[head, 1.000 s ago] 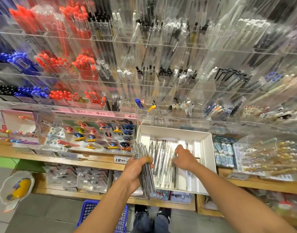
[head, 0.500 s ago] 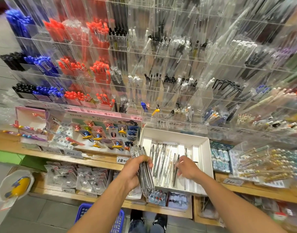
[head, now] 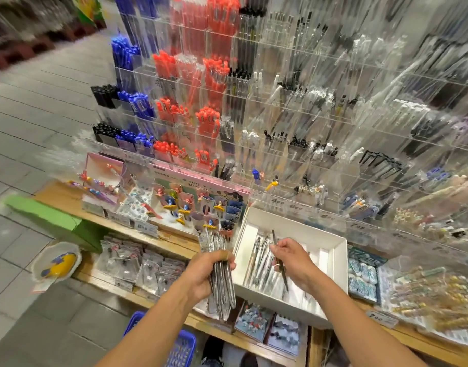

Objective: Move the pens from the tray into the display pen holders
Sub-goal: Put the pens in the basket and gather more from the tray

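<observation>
A thick bundle of clear, silvery pens (head: 219,271) stands roughly upright, gripped at its middle, just left of the white tray (head: 340,263). One dark pen (head: 280,260) is pinched, tilted, above the tray, where more pens (head: 258,263) lie side by side. Behind rise clear display pen holders (head: 280,123), full of pens.

The floor (head: 39,107) consists of grey rectangular tiles and extends left of and beyond the hands. A wooden shelf (head: 68,200) runs beneath the hands and off to both sides. A green box (head: 50,215) stands against the shelf, far left of the hands. A blue basket (head: 185,345) sits on the floor below the hands. Lighting is even.
</observation>
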